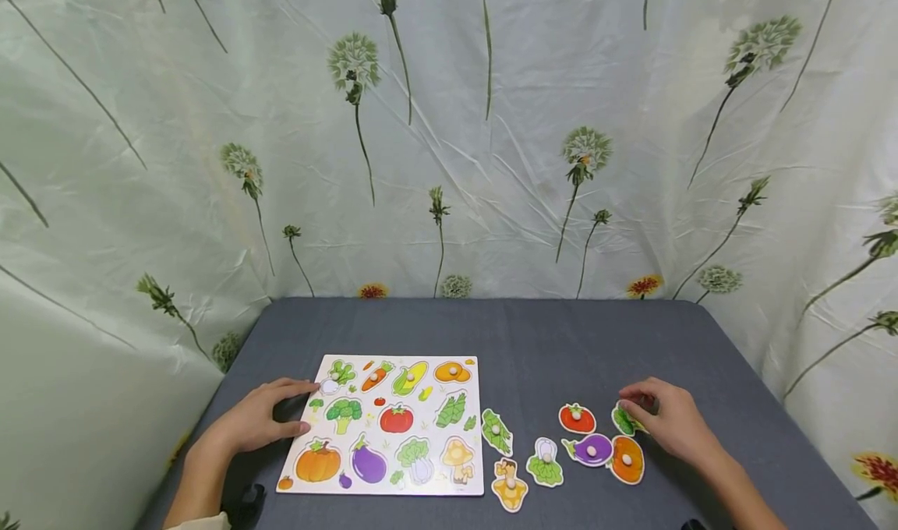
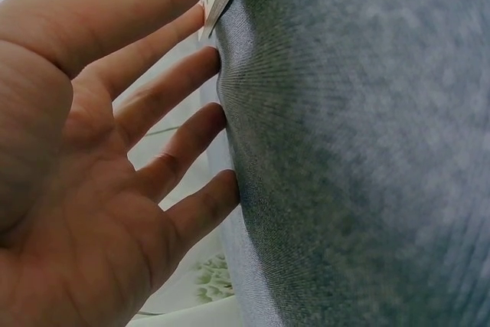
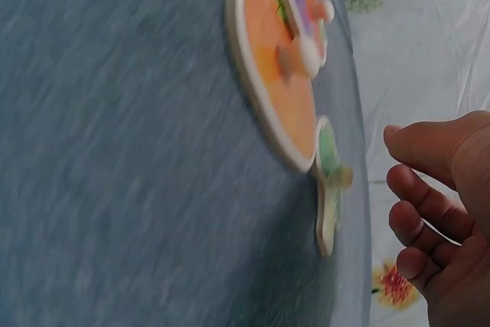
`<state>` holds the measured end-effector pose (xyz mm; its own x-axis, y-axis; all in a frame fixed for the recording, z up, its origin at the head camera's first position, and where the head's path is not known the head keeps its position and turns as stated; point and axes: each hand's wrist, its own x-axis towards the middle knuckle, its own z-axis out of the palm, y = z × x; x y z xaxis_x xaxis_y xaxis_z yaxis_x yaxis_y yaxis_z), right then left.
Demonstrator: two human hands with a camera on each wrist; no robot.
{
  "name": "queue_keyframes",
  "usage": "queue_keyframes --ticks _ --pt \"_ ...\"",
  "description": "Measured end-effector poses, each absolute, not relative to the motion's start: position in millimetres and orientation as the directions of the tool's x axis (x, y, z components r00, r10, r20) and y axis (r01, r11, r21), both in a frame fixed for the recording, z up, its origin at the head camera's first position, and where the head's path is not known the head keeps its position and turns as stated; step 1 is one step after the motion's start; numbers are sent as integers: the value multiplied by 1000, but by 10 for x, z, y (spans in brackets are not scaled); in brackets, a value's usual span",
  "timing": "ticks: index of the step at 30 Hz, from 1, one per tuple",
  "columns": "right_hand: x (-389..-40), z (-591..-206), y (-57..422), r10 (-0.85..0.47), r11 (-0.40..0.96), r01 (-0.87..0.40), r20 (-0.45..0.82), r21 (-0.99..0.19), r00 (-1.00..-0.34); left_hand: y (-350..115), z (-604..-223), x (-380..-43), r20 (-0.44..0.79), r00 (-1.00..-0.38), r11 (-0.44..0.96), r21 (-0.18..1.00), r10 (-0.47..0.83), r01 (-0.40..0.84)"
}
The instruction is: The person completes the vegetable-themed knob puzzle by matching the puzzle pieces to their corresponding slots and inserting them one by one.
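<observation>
My left hand (image 1: pixel 259 417) rests at the left edge of a white vegetable puzzle board (image 1: pixel 407 487). Its fingers are spread and fairly straight, touching the edge; the left wrist view shows a sliver of the board by the fingertips. My right hand (image 1: pixel 669 417) hovers over a green broccoli piece (image 1: pixel 624 418), fingers loosely bent. In the right wrist view a gap separates the fingertips from that piece's knob (image 3: pixel 344 178), and the hand holds nothing. An orange pumpkin piece (image 1: pixel 627 474) lies just in front of the broccoli, beside a purple eggplant piece (image 1: pixel 603 446).
A tomato piece (image 1: pixel 570 419), cabbage piece (image 1: pixel 543 474), mushroom piece (image 1: pixel 508 497) and asparagus piece (image 1: pixel 494 425) lie right of the board on the dark grey tablecloth (image 1: pixel 533 335). Knobbed pieces sit in the board's top row. A flowered curtain (image 1: pixel 449 140) hangs behind.
</observation>
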<state>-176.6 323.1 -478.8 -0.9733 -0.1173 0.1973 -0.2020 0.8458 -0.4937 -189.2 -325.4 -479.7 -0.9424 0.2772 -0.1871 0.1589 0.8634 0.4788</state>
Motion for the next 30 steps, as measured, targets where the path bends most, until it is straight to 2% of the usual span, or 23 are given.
queue_keyframes --ticks 30 --pt "-1648 -4962 3397 -130 836 -184 138 -517 -982 -3271 -4839 -1905 -180 -943 863 477 281 166"
